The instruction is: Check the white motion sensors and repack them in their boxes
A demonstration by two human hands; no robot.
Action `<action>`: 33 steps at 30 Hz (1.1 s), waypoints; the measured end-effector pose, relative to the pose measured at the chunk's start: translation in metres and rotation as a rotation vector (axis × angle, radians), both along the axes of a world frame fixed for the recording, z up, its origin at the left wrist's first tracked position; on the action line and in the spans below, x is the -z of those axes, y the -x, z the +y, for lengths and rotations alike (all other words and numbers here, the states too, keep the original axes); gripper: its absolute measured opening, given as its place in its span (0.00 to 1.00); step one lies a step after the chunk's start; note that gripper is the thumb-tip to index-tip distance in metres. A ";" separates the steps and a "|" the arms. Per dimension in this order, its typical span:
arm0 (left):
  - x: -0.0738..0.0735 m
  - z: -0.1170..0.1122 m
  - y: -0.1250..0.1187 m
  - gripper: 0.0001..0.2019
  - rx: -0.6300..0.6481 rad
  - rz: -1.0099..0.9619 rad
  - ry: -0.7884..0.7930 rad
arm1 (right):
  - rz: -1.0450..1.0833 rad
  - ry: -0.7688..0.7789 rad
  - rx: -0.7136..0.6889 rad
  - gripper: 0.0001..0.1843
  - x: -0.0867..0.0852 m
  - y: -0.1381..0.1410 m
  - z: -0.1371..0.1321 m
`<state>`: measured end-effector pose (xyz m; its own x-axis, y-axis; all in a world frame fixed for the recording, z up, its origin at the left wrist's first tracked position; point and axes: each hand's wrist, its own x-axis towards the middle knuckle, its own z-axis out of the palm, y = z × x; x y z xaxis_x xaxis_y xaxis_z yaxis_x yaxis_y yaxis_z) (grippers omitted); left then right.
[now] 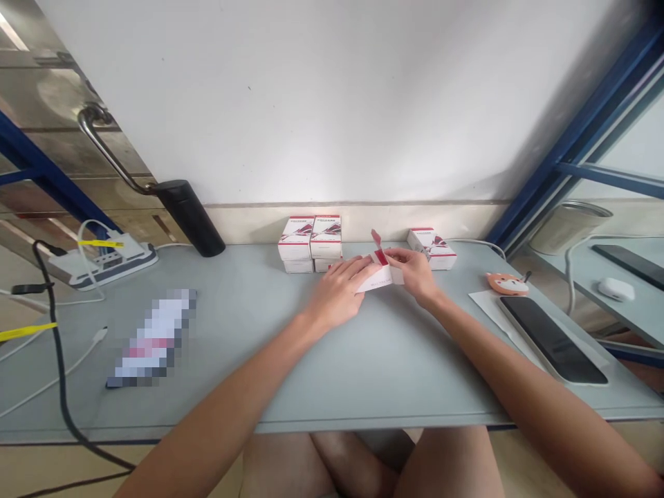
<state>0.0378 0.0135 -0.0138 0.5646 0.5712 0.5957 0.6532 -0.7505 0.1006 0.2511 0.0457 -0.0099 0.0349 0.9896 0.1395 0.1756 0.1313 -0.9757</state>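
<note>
Between my two hands lies a small white carton point(377, 279) with red flaps raised at its end. My left hand point(341, 285) grips its left side, fingers laid over the top. At the right end, my right hand point(412, 272) has its fingers closed around the flap area; the fingertips are partly hidden. Behind my left hand stand stacked white-and-red cartons point(297, 241), two wide and two high. One more white-and-red carton point(434, 247) sits just beyond my right hand, against the wall.
A black cylinder point(191, 218) stands at the back left, near a power strip point(114, 266) with cables. A pixelated flat object point(153, 339) lies on the left. On the right are a phone point(552, 339), paper point(487, 308) and an orange animal-face item point(507, 283). The wall point(342, 104) closes off the back.
</note>
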 end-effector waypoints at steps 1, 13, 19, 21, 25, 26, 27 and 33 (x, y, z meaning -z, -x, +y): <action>-0.001 -0.001 -0.001 0.31 -0.008 0.018 0.000 | 0.010 0.006 -0.004 0.26 -0.001 -0.002 0.001; 0.007 -0.006 -0.017 0.34 -0.037 -0.049 0.019 | -0.001 -0.165 0.111 0.16 -0.019 -0.026 0.015; 0.005 -0.004 -0.005 0.29 -0.001 -0.040 0.028 | 0.344 -0.106 0.237 0.13 -0.027 -0.068 0.032; 0.003 -0.005 -0.003 0.25 0.059 0.024 0.055 | 0.439 -0.130 0.282 0.11 -0.029 -0.083 0.037; -0.001 -0.011 -0.009 0.16 0.150 0.064 0.106 | 0.559 -0.164 0.293 0.11 -0.031 -0.091 0.039; -0.002 -0.013 -0.012 0.14 0.146 0.027 0.099 | 0.565 -0.154 0.280 0.12 -0.032 -0.087 0.037; -0.003 -0.015 -0.014 0.12 0.135 -0.025 0.085 | 0.556 -0.142 0.258 0.13 -0.032 -0.081 0.035; -0.006 -0.025 -0.022 0.20 0.062 -0.542 0.238 | 0.385 -0.105 0.060 0.14 -0.036 -0.036 0.011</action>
<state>0.0597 -0.0116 -0.0078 0.2518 0.7000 0.6683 0.4173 -0.7016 0.5776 0.2872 0.0571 0.0265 0.1614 0.9652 0.2057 -0.1895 0.2349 -0.9534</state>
